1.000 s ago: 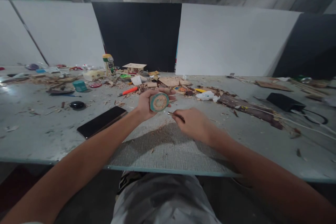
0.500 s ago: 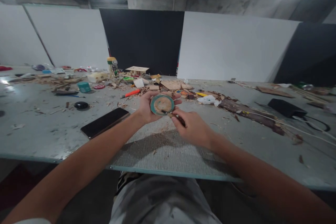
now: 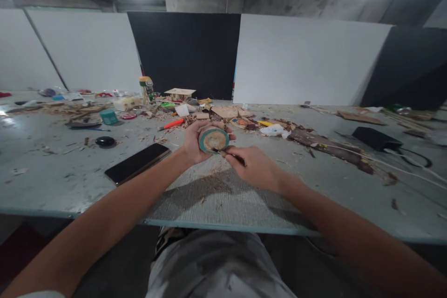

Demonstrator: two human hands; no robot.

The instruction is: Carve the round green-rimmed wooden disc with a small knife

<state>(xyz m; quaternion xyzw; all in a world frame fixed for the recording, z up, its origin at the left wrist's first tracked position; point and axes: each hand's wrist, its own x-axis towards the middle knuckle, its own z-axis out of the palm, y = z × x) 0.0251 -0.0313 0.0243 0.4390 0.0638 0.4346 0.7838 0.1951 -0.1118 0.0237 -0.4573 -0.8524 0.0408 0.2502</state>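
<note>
A round wooden disc [image 3: 214,139] with a green rim and a bare tan centre is held up over the table. My left hand [image 3: 194,143] grips it from the left and behind, fingers wrapped round its far edge. In my right hand [image 3: 252,165] is a small carving tool [image 3: 223,152] with a dark tip, which touches the lower part of the disc's face. Wood shavings lie on the grey textured mat [image 3: 209,205] below both hands.
A black phone [image 3: 137,164] lies left of my left forearm, near a black oval object [image 3: 105,141]. Behind are an orange-red knife [image 3: 172,124], a teal container [image 3: 109,117], and a bottle [image 3: 147,91]. Bark [image 3: 328,147] and a black box [image 3: 376,141] lie right.
The whole view has shifted slightly, so things on the table appear a little further left. Both hands keep their hold, and the tool tip stays at the disc's lower part.
</note>
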